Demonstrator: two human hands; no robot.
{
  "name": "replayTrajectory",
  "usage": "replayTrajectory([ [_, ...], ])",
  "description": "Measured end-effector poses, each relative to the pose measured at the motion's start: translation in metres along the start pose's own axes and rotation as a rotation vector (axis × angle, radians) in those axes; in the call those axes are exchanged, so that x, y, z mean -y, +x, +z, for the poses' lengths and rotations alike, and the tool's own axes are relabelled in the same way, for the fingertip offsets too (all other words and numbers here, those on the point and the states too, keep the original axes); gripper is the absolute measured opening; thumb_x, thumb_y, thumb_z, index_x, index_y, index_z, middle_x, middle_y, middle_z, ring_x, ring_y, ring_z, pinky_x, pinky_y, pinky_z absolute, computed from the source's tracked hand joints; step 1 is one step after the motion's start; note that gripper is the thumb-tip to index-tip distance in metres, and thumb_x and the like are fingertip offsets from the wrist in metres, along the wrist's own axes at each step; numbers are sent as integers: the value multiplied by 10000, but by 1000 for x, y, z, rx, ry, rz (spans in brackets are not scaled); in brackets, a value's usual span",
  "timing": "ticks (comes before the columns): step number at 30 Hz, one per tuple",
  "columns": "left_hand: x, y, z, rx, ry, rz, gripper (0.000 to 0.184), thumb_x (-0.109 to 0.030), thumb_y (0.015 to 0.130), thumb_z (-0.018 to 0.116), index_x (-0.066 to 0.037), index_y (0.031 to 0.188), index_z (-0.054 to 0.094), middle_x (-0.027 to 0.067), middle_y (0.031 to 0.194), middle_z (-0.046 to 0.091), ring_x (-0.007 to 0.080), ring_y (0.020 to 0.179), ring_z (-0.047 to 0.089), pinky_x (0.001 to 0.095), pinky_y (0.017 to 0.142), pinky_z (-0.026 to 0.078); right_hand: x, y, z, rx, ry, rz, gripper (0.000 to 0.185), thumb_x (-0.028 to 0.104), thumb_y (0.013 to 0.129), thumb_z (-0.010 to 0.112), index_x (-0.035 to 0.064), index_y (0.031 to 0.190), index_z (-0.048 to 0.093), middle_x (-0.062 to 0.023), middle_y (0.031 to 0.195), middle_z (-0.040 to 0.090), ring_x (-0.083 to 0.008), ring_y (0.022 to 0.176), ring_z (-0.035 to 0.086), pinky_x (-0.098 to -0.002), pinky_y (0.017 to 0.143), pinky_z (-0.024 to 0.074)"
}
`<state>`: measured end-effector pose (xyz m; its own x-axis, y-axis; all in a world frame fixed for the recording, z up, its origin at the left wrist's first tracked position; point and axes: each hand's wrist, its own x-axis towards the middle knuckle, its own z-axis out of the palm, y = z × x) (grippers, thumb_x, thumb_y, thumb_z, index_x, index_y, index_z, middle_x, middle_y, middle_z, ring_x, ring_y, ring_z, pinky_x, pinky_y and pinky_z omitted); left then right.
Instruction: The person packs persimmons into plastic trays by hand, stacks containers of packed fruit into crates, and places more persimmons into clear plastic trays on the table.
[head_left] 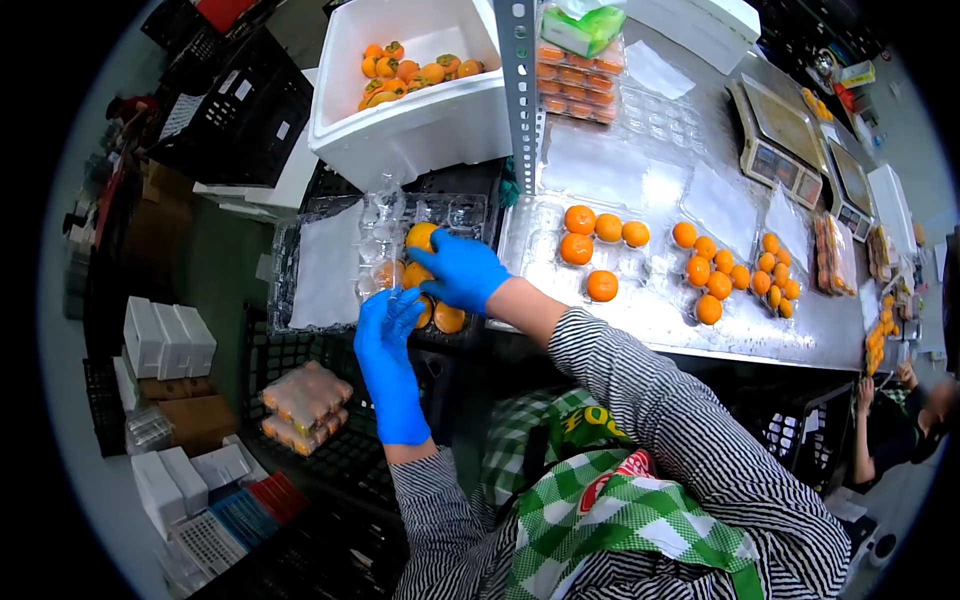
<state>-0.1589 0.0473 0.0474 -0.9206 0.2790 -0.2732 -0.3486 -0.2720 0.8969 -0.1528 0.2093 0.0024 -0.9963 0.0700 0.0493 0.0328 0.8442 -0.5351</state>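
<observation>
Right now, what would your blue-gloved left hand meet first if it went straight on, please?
The left hand would probably meet the clear, moulded plastic packaging just beyond its fingertips, though depth is unclear.

Two scales (pixel 785 125), far right; green tissue pack (pixel 583 30), far; black crate (pixel 235 105), far left; person (pixel 885 440), right.

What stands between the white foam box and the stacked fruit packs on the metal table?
An upright perforated metal post stands between the foam box and the fruit packs, visible in the head view.
</observation>
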Motion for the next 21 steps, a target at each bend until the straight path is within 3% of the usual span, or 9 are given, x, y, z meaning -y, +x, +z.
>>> replayTrajectory([
  [2,-5,1,-3,-1,24,9,325,-259,910,512,6,1081,588,163,1071,618,273,1019,604,361,876,486,6,3,0,82,-119,-30,374,228,824,615,120,1180,582,-181,1111,554,-349,922,614,-392,784,517],
  [11,-2,-3,-2,-18,34,15,325,-253,910,513,5,1092,589,169,1054,626,258,993,610,342,868,481,-19,-13,32,-146,-179,-347,234,127,770,618,27,982,613,-171,1020,577,-330,895,601,-436,737,499],
  [17,27,4,-7,87,303,-34,325,-253,929,510,9,1107,583,140,969,652,220,862,637,320,822,494,-10,-25,14,-381,107,-234,317,126,763,633,38,1066,598,-195,1096,552,-359,917,587,-432,772,488],
  [18,29,3,-4,74,258,-56,282,-182,918,558,25,1109,569,123,931,647,165,793,630,279,737,511,-12,-33,9,-409,136,-224,332,110,758,638,48,1081,595,-197,1110,546,-360,922,585,-429,773,489],
  [21,35,3,-8,103,384,-49,323,-241,926,544,14,1122,575,138,909,652,181,804,638,288,725,511,-25,-72,-10,-447,235,-167,364,55,747,647,75,1106,592,-197,1130,536,-364,933,575,-417,772,490],
])
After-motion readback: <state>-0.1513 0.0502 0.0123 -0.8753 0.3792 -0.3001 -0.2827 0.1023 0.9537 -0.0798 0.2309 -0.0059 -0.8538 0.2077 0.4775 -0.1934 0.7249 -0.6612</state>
